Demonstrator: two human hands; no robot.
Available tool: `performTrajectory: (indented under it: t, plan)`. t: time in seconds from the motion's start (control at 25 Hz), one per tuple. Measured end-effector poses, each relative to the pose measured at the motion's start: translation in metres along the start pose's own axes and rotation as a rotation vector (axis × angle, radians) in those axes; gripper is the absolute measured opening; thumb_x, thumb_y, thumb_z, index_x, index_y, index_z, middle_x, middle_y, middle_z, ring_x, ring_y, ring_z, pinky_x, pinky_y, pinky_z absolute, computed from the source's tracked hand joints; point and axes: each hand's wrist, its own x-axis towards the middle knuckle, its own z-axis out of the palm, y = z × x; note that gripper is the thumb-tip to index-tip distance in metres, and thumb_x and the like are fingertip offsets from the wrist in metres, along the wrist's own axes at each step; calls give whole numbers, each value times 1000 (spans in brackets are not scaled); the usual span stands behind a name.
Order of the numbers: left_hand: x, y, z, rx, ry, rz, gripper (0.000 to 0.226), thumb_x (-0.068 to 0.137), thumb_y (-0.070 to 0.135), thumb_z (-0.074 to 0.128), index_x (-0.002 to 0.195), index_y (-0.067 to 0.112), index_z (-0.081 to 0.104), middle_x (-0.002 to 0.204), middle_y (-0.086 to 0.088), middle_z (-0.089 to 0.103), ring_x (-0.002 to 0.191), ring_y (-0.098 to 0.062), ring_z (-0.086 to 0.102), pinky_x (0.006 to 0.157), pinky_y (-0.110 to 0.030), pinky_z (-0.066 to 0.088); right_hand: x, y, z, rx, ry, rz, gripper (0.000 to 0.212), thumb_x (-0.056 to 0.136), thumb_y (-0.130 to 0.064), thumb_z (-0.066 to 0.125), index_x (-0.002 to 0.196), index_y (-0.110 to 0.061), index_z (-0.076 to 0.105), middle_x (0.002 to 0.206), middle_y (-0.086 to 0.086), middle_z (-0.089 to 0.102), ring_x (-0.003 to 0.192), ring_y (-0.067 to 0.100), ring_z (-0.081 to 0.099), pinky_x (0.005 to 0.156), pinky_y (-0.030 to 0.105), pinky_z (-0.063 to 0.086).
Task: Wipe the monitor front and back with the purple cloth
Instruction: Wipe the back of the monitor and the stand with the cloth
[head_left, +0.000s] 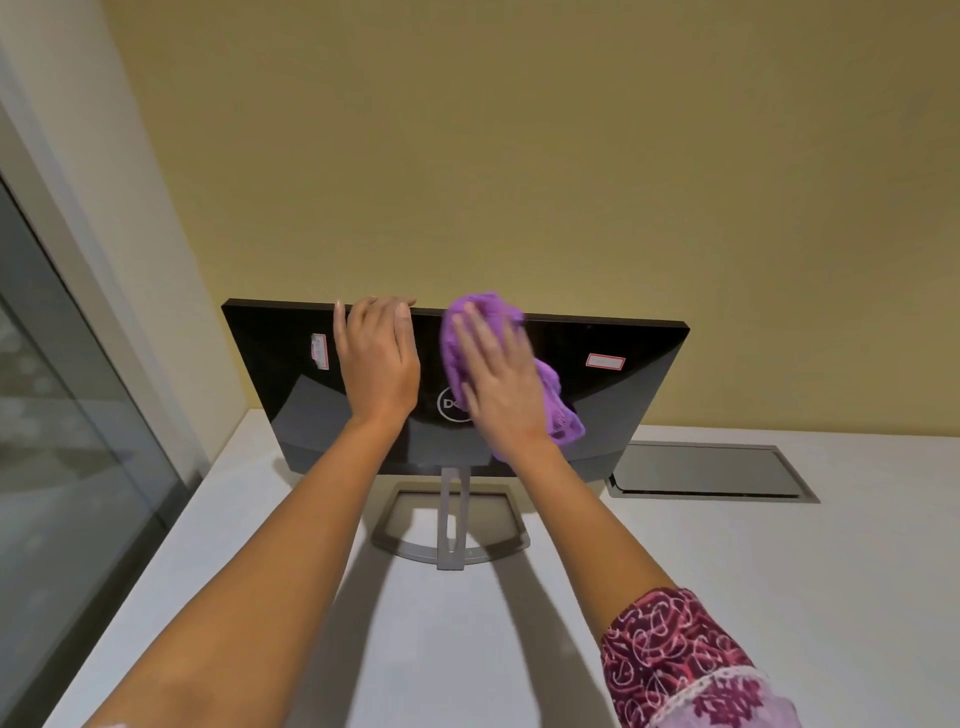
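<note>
The black monitor (613, 405) stands on a white desk with its glossy back panel facing me; its screen side is hidden. My left hand (376, 358) lies on the back panel, fingers curled over the top edge left of centre. My right hand (498, 379) lies flat, pressing the purple cloth (558, 400) against the back panel near the round logo. The cloth reaches up to the top edge and hangs out to the right of my palm. Two red-bordered stickers sit on the panel, one at each side.
The grey stand (451, 525) rests on the white desk (779, 597), close to a yellow wall (519, 156). A grey recessed cable hatch (709, 470) lies in the desk at the right. A glass partition (62, 441) runs along the desk's left edge.
</note>
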Motion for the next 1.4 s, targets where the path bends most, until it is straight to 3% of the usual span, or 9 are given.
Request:
performTrajectory:
  t: [0.08,0.28,0.4,0.56,0.72,0.92,1.08,1.4]
  plan:
    - [-2,4,1,22,5,0,52,101,30,18,108,7,64,109,-9,65,114,-23,53,117,-37,14,17,-12,1,10,9,-115,59,89,-25,50,143,-10,34,149,6,27,137,29,25,116,43,16]
    - [1,-2,0,50,3,6,60,101,36,10,105,11,64,106,-4,65,109,-20,53,115,-33,14,29,19,-5,22,24,112,47,78,-37,56,118,-12,60,117,9,60,106,30,53,98,39,34]
    - [2,0,1,47,12,5,63,100,37,6,104,14,65,104,-1,64,107,-17,53,116,-33,15,12,69,-18,59,99,258,37,77,-32,52,102,-9,64,102,10,63,95,27,50,90,36,37]
    - [0,0,1,58,10,13,59,101,34,10,104,13,65,104,-2,64,107,-19,53,116,-35,16,-20,140,-42,97,50,403,35,77,-30,48,99,-6,62,102,11,62,96,30,51,90,35,34]
    - [-2,1,3,91,33,28,46,102,26,21,104,11,65,103,-3,65,107,-21,53,116,-37,15,-20,150,-53,131,1,502,36,78,-31,44,97,-7,63,103,10,62,98,29,49,89,35,34]
    - [-3,2,7,146,40,29,44,102,25,22,102,12,64,101,-3,64,107,-22,52,116,-36,10,14,89,-55,192,-135,311,44,79,-37,42,105,-11,66,106,6,65,97,26,53,84,32,37]
    - [-4,6,8,180,55,22,43,101,26,22,102,11,62,102,-5,63,107,-23,51,116,-40,14,45,44,-50,206,-263,158,37,89,-36,48,115,-14,62,114,5,63,102,25,53,87,35,39]
    - [-3,5,7,243,32,22,43,102,26,20,105,11,61,104,-5,62,108,-23,51,116,-40,18,43,82,-64,336,-382,252,32,91,-41,48,112,-23,64,107,-4,61,95,15,49,70,27,29]
